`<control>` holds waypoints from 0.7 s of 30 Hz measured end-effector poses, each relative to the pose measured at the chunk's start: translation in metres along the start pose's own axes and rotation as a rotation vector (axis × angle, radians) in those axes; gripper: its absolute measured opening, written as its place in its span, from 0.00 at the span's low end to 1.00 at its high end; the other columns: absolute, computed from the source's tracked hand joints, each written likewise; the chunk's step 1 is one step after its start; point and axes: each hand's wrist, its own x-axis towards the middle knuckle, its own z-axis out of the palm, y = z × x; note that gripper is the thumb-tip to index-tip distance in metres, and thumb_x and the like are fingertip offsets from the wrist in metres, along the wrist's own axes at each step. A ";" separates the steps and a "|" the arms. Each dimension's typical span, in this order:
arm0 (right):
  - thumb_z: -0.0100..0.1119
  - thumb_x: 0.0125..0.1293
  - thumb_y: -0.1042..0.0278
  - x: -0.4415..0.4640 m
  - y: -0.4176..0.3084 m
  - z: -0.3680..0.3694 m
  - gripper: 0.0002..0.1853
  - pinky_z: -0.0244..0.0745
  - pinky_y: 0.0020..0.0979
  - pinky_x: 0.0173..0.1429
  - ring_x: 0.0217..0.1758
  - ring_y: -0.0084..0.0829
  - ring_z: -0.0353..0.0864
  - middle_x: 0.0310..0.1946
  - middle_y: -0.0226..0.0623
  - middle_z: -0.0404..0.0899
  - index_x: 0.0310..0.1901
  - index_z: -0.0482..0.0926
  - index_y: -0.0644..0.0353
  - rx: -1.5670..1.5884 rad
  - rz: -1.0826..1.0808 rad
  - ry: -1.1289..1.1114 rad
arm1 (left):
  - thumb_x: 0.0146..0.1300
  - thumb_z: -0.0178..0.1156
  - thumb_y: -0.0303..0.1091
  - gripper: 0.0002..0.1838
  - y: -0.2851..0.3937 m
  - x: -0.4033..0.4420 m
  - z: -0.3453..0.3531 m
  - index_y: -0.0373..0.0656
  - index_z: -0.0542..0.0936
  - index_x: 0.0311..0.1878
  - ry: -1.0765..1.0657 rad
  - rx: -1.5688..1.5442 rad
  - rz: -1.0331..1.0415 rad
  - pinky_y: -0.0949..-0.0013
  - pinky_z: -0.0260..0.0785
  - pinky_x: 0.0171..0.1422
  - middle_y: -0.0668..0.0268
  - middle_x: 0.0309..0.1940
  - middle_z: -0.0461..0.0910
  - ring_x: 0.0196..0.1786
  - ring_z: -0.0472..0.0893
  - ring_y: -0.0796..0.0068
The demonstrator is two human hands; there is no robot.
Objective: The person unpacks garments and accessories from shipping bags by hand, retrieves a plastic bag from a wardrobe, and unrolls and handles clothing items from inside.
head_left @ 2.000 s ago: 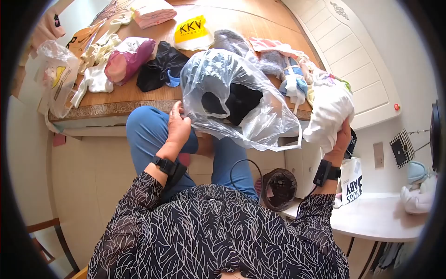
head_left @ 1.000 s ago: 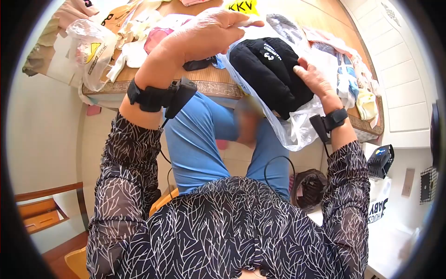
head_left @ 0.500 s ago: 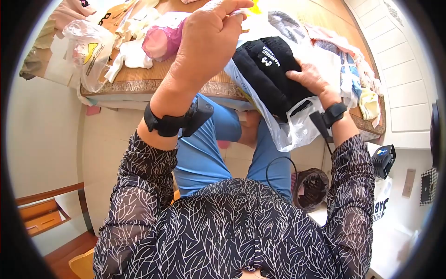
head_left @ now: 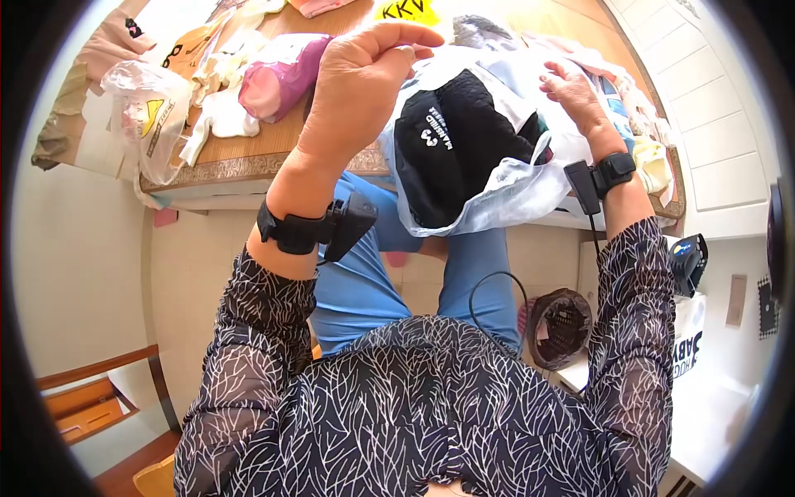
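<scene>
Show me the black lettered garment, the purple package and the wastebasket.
Black lettered garment [head_left: 460, 151]: head view, middle of its fabric.
Purple package [head_left: 290, 73]: head view, middle of its wrapping.
Wastebasket [head_left: 566, 320]: head view, inner wall.

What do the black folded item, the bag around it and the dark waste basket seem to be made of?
Black folded item: soft, matte fabric, possibly fleecy or padded, given its rounded folds.
Bag: thin, translucent plastic film, from its crinkles and shiny highlights.
Waste basket: probably moulded plastic, judging by its regular openings; finish unclear.
</scene>
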 end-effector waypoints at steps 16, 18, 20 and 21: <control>0.55 0.62 0.59 -0.020 -0.003 0.073 0.23 0.69 0.42 0.61 0.57 0.51 0.74 0.56 0.55 0.73 0.58 0.73 0.60 -0.886 -0.337 -0.102 | 0.62 0.48 0.23 0.22 0.017 0.014 -0.003 0.34 0.73 0.60 -0.166 -0.362 -0.113 0.78 0.65 0.39 0.51 0.57 0.75 0.34 0.72 0.85; 0.55 0.63 0.58 -0.032 -0.009 0.081 0.25 0.69 0.42 0.61 0.58 0.51 0.74 0.56 0.57 0.72 0.59 0.72 0.61 -0.737 -0.368 0.016 | 0.62 0.48 0.24 0.22 0.015 0.017 -0.008 0.35 0.74 0.60 -0.221 -0.432 -0.126 0.79 0.65 0.38 0.52 0.56 0.76 0.34 0.73 0.84; 0.53 0.62 0.53 -0.052 -0.020 0.094 0.29 0.70 0.42 0.60 0.55 0.51 0.76 0.50 0.58 0.76 0.56 0.72 0.70 -0.407 -0.367 0.039 | 0.62 0.49 0.24 0.21 0.009 0.019 -0.010 0.35 0.74 0.59 -0.237 -0.510 -0.157 0.79 0.66 0.36 0.53 0.54 0.77 0.32 0.74 0.83; 0.53 0.61 0.50 -0.054 0.002 0.119 0.34 0.69 0.42 0.61 0.56 0.51 0.75 0.51 0.59 0.74 0.61 0.67 0.71 -0.576 -0.464 0.122 | 0.61 0.51 0.24 0.20 0.004 0.020 -0.008 0.35 0.74 0.58 -0.233 -0.552 -0.177 0.79 0.67 0.35 0.53 0.52 0.78 0.30 0.74 0.82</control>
